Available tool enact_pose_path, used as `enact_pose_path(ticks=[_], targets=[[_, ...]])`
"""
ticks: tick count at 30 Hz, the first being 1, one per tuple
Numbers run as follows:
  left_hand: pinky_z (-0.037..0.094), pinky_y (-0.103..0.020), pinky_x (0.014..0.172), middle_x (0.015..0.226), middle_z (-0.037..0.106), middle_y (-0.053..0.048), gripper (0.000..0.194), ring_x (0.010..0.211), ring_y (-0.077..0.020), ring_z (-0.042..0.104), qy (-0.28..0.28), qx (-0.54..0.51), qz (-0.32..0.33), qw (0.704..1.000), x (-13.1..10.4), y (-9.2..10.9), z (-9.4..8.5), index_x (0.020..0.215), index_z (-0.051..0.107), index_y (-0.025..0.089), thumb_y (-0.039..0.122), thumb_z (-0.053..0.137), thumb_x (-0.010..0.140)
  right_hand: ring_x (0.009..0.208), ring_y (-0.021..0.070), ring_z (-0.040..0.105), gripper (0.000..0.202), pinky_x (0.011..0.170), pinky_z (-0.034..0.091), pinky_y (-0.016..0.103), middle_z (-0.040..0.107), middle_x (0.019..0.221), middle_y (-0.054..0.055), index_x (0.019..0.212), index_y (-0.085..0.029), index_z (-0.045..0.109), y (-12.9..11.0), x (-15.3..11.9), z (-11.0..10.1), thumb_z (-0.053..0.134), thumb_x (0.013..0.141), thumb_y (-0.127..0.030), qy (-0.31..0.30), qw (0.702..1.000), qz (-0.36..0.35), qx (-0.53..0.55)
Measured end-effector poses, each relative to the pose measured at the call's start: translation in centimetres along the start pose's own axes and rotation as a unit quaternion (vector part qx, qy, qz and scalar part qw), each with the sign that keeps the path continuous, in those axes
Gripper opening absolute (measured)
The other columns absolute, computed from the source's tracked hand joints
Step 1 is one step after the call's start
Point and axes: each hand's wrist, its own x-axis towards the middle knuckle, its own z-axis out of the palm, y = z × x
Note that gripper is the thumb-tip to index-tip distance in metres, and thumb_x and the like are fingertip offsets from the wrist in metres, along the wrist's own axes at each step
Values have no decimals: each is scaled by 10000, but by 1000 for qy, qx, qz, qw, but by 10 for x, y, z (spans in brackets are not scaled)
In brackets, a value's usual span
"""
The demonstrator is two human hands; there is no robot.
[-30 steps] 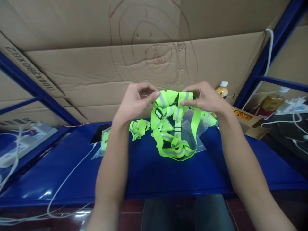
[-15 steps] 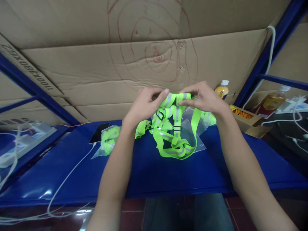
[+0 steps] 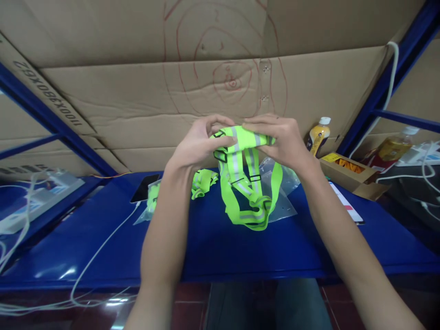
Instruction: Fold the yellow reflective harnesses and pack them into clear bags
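A neon green reflective strap harness (image 3: 236, 164) with grey stripes and black buckles is held up over the blue shelf. My left hand (image 3: 202, 140) pinches its top left part beside the buckles, thumb in front. My right hand (image 3: 280, 137) grips the top right part, with fingers behind and over the folded band. Loops of strap hang below both hands. Behind them a clear plastic bag (image 3: 287, 208) lies on the shelf. A smaller green strap bundle (image 3: 203, 183) rests near my left wrist.
The blue shelf (image 3: 220, 252) has a black phone (image 3: 144, 189) and a bagged green item (image 3: 151, 201) at left. At right are a lit phone (image 3: 345, 201), an open cardboard box (image 3: 369, 185) and a yellow bottle (image 3: 319, 136). Cardboard (image 3: 120, 91) stands behind; power strips sit at both sides.
Both hands have drawn closer together, and the harness top is now a flatter, wider folded band. The view has shifted slightly, and the lit phone at right now shows.
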Motion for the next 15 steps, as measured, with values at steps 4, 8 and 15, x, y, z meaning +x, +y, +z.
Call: enact_pose_path(ticks=[4,8,15], targets=[[566,-311,845,1016,772,-51,486,969,-217,727,-11,54,117,992,3,-4,-4,1092,718,204,231,947,664,1198,322,717,595,1042,530,436,776,1326,117,1373,-215,758,-10,1,-17,811,907,-581,-82,994,63,21],[559,-332,903,1063,785,-70,397,992,-227,733,-37,110,174,978,3,-4,6,1081,755,205,299,940,742,735,187,615,438,713,456,312,735,807,25,1011,-177,807,-4,-3,-31,732,960,-605,-179,974,134,22],[546,-318,709,853,773,-66,446,818,-231,711,-76,126,75,986,8,-20,8,844,770,184,625,844,842,717,206,613,288,730,453,344,704,736,20,947,-206,810,3,-7,-37,700,991,-469,-99,985,137,-14]])
